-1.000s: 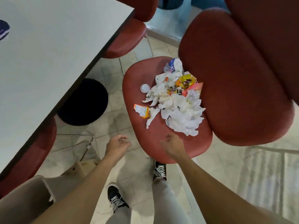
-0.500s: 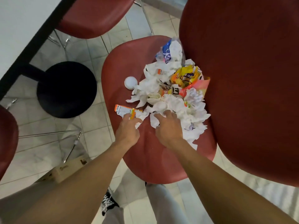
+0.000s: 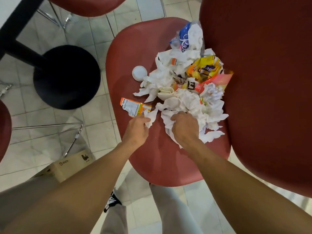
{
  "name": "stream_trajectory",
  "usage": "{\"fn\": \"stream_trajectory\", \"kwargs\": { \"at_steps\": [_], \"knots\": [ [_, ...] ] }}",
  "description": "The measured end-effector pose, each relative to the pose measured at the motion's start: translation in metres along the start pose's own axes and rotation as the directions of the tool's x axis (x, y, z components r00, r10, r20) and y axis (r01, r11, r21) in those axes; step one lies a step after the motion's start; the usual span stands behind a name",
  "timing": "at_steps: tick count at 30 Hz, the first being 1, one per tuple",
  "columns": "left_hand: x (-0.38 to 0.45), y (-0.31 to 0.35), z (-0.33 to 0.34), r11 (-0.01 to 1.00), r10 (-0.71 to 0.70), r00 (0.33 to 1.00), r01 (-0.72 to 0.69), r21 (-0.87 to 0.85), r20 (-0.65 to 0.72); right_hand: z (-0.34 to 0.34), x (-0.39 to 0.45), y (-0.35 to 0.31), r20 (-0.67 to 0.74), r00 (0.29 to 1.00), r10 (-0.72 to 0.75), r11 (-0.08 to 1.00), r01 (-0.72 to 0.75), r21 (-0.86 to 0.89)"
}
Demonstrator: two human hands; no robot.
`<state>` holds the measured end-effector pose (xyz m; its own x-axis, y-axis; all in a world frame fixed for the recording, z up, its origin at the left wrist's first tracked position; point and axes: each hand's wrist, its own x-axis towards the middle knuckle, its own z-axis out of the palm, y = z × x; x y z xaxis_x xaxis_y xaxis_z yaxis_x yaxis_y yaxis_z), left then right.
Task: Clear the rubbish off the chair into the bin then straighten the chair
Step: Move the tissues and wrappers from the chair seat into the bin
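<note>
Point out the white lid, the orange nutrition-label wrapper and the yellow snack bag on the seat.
white lid (image 3: 139,73): head view, middle of its top.
orange nutrition-label wrapper (image 3: 133,108): head view, on the printed label.
yellow snack bag (image 3: 205,68): head view, crumpled front.

Bare seat (image 3: 158,162) lay open behind both hands, toward the wrists, and in the gap between them. Ahead of the right hand (image 3: 184,127), the tissue heap (image 3: 194,105) blocked the way, wrappers (image 3: 204,70) piled beyond it. To that hand's right, the chair back (image 3: 270,81) rose as a wall touching the heap. Ahead of the left hand (image 3: 136,130) lay an orange packet (image 3: 133,107); farther on, a white lid (image 3: 139,73). Left of that hand, open seat ran to the edge.
</note>
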<state>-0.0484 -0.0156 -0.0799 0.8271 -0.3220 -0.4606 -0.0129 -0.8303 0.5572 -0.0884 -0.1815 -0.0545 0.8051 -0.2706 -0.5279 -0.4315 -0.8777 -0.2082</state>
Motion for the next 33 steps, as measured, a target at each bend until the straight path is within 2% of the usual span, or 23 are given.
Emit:
{"fn": "stream_trajectory", "kwargs": {
  "at_steps": [6, 11, 18, 25, 29, 33],
  "knots": [
    [-0.036, 0.014, -0.033, 0.960, -0.130, 0.988, 0.103, -0.261, -0.085, -0.037, -0.032, -0.028, -0.202, 0.979, 0.027, 0.988, 0.005, 0.156],
    [-0.077, 0.016, -0.074, 0.921, -0.180, 0.974, 0.119, -0.370, -0.134, -0.066, -0.071, -0.060, -0.271, 0.962, 0.040, 0.940, 0.056, 0.336],
    [-0.144, -0.029, -0.139, 0.878, -0.240, 0.950, 0.124, -0.462, -0.200, -0.068, -0.135, -0.139, -0.208, 0.978, -0.009, 0.891, 0.102, 0.442],
    [-0.225, -0.132, -0.187, 0.832, -0.363, 0.899, 0.194, -0.520, -0.245, -0.026, -0.193, -0.246, -0.144, 0.984, -0.102, 0.882, 0.157, 0.444],
    [-0.277, -0.200, -0.199, 0.821, -0.438, 0.835, 0.221, -0.526, -0.333, 0.007, -0.218, -0.302, -0.090, 0.979, -0.184, 0.895, 0.205, 0.397],
    [-0.330, -0.265, -0.210, 0.761, -0.583, 0.744, 0.359, -0.540, -0.327, 0.046, -0.240, -0.362, 0.001, 0.963, -0.271, 0.915, 0.257, 0.310]
  ]
}}
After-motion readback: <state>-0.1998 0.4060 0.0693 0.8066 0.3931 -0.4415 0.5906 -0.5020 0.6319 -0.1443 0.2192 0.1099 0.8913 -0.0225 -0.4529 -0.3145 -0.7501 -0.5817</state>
